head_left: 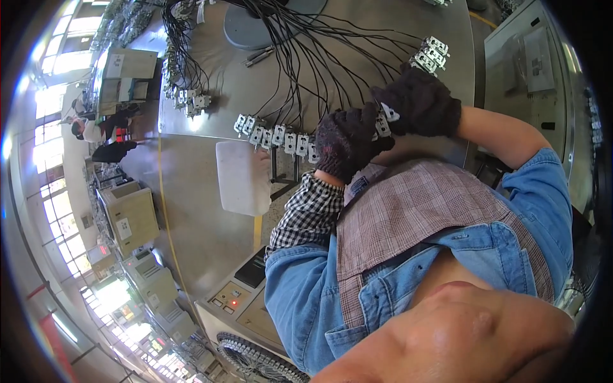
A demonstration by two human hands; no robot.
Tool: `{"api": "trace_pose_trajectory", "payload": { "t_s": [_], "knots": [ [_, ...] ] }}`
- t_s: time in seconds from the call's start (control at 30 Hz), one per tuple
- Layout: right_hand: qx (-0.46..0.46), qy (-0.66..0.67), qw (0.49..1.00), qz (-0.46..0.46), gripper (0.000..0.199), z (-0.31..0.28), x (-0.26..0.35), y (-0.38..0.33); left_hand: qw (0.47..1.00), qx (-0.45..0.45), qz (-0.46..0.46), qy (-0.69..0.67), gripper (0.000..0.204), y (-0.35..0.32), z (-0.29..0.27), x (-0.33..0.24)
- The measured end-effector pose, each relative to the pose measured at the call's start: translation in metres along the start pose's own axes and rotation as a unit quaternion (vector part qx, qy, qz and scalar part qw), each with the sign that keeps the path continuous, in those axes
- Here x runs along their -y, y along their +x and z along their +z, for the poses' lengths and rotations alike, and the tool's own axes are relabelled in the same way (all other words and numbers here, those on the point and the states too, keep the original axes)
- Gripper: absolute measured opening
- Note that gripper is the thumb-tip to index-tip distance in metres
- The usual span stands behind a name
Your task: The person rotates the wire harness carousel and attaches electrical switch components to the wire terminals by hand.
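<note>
My left hand (348,142), in a dark knitted glove, is closed at the near edge of the metal table (239,83). My right hand (418,102), also gloved in black, is closed close beside it. Between them shows a small silver metal block (382,126), gripped by the fingers of both; the gloves hide part of it. To the left of my left hand, a row of similar silver metal blocks (279,135) lies along the edge, each on a thin black cable (294,76). Another cluster of metal blocks (431,56) sits just beyond my right hand.
The cables run to a round grey base (242,32) at the back. More cabled blocks (191,101) hang at the table's left corner. A pale rectangular board (242,179) is below the edge. A grey cabinet (533,70) stands right, a control panel (233,299) lower left. A person (96,131) is far left.
</note>
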State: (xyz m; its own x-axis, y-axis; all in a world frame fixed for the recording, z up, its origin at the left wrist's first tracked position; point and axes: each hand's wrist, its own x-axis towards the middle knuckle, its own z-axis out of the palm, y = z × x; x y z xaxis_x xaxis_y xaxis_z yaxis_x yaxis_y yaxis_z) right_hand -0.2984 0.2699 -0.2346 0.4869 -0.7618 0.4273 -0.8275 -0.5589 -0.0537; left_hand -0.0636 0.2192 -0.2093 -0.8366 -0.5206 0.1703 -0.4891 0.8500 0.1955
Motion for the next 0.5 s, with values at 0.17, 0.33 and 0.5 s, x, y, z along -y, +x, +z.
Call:
{"api": "trace_pose_trajectory", "payload": {
  "t_s": [0.17,0.33,0.5],
  "knots": [
    [0.046,0.066,0.997,0.001,0.063,-0.014,0.008,0.006,0.999,0.038,0.034,-0.009,0.065,0.011,-0.011,0.007],
    [0.017,-0.004,0.999,-0.041,0.049,0.0,-0.001,0.004,0.995,0.065,0.065,-0.032,0.064,0.02,-0.006,0.014],
    [0.138,0.03,0.99,-0.015,0.059,-0.017,-0.004,0.022,0.991,0.103,0.062,-0.057,0.065,0.025,-0.008,0.021]
  ]
}}
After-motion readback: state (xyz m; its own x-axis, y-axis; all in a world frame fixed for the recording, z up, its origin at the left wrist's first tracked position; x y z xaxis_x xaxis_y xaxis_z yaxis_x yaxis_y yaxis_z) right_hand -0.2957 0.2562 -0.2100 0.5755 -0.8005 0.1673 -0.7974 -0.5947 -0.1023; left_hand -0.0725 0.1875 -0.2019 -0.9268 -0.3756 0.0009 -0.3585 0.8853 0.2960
